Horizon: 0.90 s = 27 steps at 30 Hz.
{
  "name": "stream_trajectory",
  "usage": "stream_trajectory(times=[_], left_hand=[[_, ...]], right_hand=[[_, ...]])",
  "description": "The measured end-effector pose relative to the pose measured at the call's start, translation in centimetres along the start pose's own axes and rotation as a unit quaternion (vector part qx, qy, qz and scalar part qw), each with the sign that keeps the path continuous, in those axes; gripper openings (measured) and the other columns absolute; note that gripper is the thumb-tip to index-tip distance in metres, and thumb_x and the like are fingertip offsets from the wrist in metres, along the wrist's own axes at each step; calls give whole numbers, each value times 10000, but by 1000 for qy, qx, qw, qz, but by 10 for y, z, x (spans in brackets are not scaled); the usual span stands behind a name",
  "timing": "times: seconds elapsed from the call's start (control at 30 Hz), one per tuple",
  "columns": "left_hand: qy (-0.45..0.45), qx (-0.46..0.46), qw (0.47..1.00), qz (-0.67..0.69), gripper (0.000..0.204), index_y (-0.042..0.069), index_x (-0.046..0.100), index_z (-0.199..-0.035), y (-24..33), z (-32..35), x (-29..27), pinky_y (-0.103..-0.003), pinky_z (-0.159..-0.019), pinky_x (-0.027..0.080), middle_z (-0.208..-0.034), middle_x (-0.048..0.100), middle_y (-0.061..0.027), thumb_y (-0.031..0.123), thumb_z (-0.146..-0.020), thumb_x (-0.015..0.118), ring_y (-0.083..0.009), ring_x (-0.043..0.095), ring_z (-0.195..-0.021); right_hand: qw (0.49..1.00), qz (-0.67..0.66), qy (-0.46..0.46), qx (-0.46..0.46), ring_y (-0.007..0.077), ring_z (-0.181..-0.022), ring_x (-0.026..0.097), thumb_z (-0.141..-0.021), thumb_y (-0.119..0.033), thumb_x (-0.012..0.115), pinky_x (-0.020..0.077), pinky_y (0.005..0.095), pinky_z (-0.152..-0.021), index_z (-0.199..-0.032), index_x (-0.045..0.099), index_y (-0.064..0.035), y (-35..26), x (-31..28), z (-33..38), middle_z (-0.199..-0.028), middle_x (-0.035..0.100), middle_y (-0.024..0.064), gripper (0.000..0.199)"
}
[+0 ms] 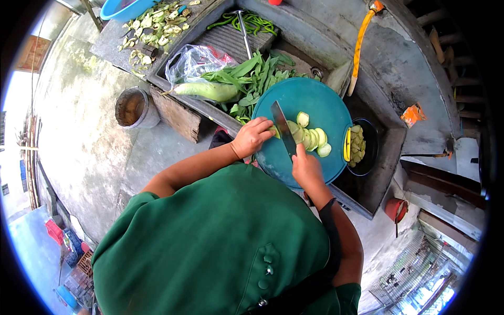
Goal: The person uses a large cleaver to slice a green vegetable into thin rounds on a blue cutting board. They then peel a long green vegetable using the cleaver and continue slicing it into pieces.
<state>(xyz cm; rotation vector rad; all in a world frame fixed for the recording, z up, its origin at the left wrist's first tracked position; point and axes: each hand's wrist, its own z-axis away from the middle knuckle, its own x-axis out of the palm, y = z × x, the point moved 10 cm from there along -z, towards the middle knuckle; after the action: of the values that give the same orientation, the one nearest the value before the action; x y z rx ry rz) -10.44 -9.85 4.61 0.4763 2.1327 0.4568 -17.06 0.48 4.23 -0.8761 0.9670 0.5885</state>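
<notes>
A round teal cutting board lies over the edge of a concrete sink. My left hand is at its left side, fingers closed on a pale green vegetable piece. My right hand grips the handle of a kitchen knife, its broad blade tilted across the board beside that piece. Just right of the blade lie several round pale green slices and a thicker chunk. The handle hides part of the row. Cut pieces fill part of a black bowl next to the board's yellow handle.
Leafy greens and a long pale green vegetable by a clear plastic bag lie left of the board. Green pods lie in the sink. Peelings cover a ledge. Nearby are a bucket and yellow hose.
</notes>
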Motion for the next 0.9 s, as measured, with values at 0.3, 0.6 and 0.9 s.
stream_trajectory(times=[0.3, 0.6, 0.9], left_hand=[[-11, 11, 1000, 14, 321, 25, 590, -899, 1, 0, 1, -350, -746, 468, -1001, 533, -130, -22, -584, 556, -306, 517, -905], [-7, -26, 999, 22, 306, 42, 597, -891, -13, 6, 3, -349, -735, 469, -971, 523, -128, -20, -592, 570, -304, 513, -908], [7, -28, 999, 34, 273, 35, 600, -864, -12, 3, -3, -356, -722, 469, -957, 525, -126, -13, -595, 588, -304, 517, -897]], right_hand=[[999, 35, -41, 2, 380, -563, 565, -784, -84, 471, 429, 485, -508, -985, 366, -8, -1, 20, -7, -604, 566, 193, 239], [1000, -17, 1, -1, 388, -579, 565, -817, -115, 474, 428, 488, -519, -962, 360, -15, -5, 6, -14, -615, 569, 193, 210], [998, 21, -50, -7, 393, -578, 563, -812, -102, 452, 425, 492, -520, -943, 355, -12, -10, 8, -2, -619, 570, 200, 187]])
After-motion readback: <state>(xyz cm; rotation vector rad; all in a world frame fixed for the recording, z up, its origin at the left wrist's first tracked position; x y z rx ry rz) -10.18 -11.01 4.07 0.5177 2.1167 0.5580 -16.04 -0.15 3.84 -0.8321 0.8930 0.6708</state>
